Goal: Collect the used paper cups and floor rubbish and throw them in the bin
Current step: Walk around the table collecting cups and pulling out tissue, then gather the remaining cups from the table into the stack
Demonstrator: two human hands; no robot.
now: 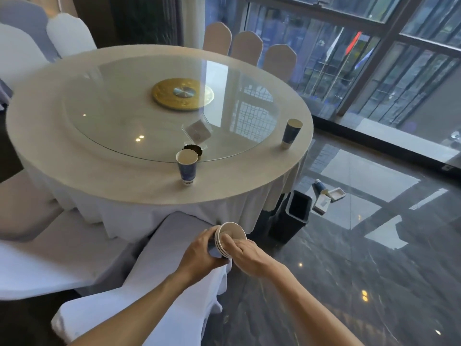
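Head view: the left hand (pixel 199 248) grips a stack of cups (pixel 228 239) while the right hand (pixel 245 255) pinches its rims, probably nesting them for carrying. Beyond the table (pixel 149 191) stands the bin (pixel 293 216), beside floor rubbish (pixel 326 196).

No legible text anywhere.

The near cup (pixel 186 166) on the table (pixel 124 181) carries a white band of print at its base, too blurred to read. The far cup (pixel 291 133) at the right edge shows only blue pattern. The boxes (pixel 329 198) on the floor by the bin (pixel 294 211) and the gold disc (pixel 183 94) under the glass bear no readable marks.
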